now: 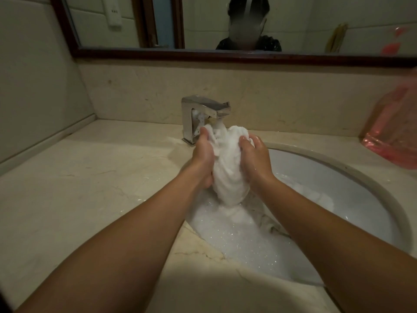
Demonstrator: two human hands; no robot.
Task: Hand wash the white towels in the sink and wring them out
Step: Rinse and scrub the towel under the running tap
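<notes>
The left hand point(201, 159) and right hand point(255, 159) curl their fingers round a bunched white towel point(228, 163), lifted under the running faucet point(203, 114) (far side); foamy sink point(338, 177) below.

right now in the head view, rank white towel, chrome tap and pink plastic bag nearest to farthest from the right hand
1. white towel, gripped in the right hand
2. chrome tap, just behind, leftward
3. pink plastic bag, far right on beige marble counter
</notes>
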